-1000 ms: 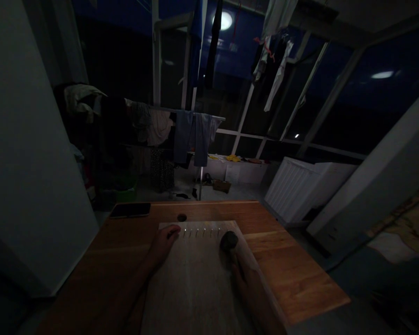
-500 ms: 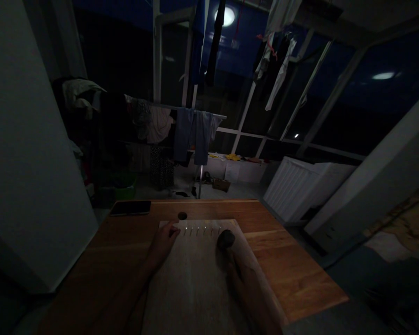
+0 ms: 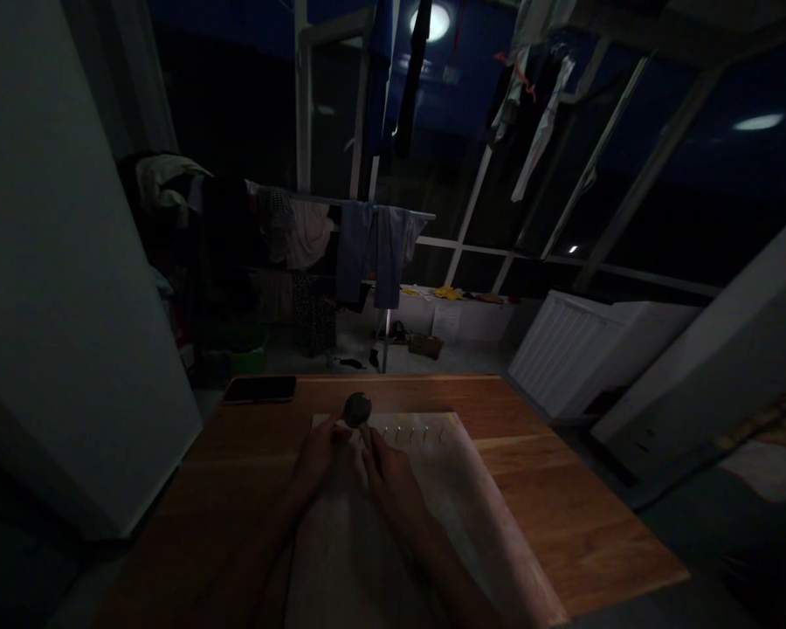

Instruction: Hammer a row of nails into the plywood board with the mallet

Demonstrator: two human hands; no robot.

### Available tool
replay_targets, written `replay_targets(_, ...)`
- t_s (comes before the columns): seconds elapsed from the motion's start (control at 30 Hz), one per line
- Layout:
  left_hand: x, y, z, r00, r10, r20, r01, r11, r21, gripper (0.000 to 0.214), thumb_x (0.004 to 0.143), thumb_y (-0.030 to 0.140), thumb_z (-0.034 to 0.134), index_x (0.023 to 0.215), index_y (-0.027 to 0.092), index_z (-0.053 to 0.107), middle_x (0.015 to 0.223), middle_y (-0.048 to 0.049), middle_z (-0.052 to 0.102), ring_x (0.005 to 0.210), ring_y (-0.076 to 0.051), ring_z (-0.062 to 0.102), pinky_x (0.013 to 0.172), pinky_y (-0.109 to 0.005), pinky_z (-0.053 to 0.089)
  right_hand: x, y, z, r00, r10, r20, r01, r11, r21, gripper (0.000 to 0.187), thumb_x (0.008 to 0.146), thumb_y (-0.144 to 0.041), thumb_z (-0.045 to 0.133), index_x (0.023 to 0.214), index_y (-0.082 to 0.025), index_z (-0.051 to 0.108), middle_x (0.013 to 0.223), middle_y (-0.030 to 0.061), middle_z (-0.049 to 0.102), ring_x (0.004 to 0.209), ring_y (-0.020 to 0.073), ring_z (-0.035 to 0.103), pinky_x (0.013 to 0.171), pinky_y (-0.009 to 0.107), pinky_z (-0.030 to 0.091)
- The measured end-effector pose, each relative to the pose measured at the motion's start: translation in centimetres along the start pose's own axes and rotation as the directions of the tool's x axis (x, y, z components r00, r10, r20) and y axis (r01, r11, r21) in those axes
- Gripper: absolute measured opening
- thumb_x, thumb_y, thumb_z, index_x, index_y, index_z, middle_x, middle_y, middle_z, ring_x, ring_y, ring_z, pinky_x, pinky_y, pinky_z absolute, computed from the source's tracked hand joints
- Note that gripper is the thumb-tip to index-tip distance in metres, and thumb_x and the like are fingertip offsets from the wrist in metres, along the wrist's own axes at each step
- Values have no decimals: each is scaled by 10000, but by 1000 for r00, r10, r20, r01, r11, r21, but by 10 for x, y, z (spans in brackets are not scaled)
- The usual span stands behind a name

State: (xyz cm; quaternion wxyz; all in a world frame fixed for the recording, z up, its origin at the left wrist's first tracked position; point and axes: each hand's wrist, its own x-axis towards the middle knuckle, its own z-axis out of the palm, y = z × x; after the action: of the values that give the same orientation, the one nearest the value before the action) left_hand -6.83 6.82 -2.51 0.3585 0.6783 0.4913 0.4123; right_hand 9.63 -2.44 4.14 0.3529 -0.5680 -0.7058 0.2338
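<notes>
Hammer (image 3: pixel 357 408) swung left beside left hand (image 3: pixel 320 452), right hand (image 3: pixel 391 476) fingers clamped on it; left fingers' state unclear.

Wooden worktop (image 3: pixel 563 507) here, warm brown, dimly lit. Lying flat down its middle, a pale board (image 3: pixel 472 498), reaching from near the far edge down toward the near one. Up at the far left corner, apart from the board, a dark flat phone (image 3: pixel 259 389).
</notes>
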Motion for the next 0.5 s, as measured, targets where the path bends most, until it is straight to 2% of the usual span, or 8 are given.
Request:
replay_targets(0.1, 0, -2, -1, 1000, -3, 1, 3, 999, 36, 470, 833, 217, 571, 1294, 192, 655, 996, -72, 809, 900, -245, 768, 779, -297, 576, -1, 3, 7, 997, 33, 65, -29, 998, -53, 420, 1011, -195, 425, 1394, -172, 597, 1080, 128, 803, 934, 241, 775, 770, 271, 531)
replay_targets(0.2, -1, 0, -1, 1000, -11, 5, 11, 999, 43, 507, 823, 195, 561, 1324, 169, 638, 1005, -77, 811, 914, -245, 765, 784, -295, 577, -3, 4, 7, 997, 48, 65, -45, 998, -42, 439, 1007, -201, 419, 1412, -159, 583, 1091, 141, 800, 944, 242, 772, 787, 276, 534)
replay_targets(0.33, -2, 6, -2, 1000, -1, 13, 1, 999, 55, 479, 827, 205, 569, 1300, 179, 640, 1054, -80, 804, 981, -240, 757, 869, -322, 575, -13, 10, 1, 998, 57, 12, -58, 981, 186, 434, 998, -370, 477, 1341, -170, 652, 1029, 100, 801, 928, 251, 755, 796, 309, 557)
replay_targets(0.37, -2, 8, -2, 1000, -7, 3, 7, 998, 63, 469, 830, 212, 577, 1295, 185, 639, 1044, -74, 802, 984, -235, 755, 887, -328, 574, -19, 15, 0, 996, 89, -16, -82, 960, 268, 462, 983, -451, 504, 1308, -169, 670, 952, 77, 794, 862, 245, 746, 749, 309, 562)
replay_targets(0.43, -3, 11, -2, 999, -25, -24, 27, 995, 96, 458, 821, 223, 606, 1277, 194, 640, 1041, -65, 793, 969, -225, 748, 907, -338, 572, -35, 29, -2, 972, 229, -54, -184, 883, 432, 558, 920, -610, 560, 1219, -160, 697, 762, 24, 731, 644, 206, 681, 580, 284, 535)
replay_targets(0.5, -4, 13, -1, 998, -27, -51, 34, 991, 132, 455, 804, 230, 634, 1258, 195, 647, 1091, -74, 775, 962, -220, 734, 917, -350, 572, -57, 46, -3, 908, 414, -69, -308, 768, 562, 643, 851, -745, 565, 1099, -167, 700, 649, -17, 648, 436, 153, 542, 419, 267, 450)
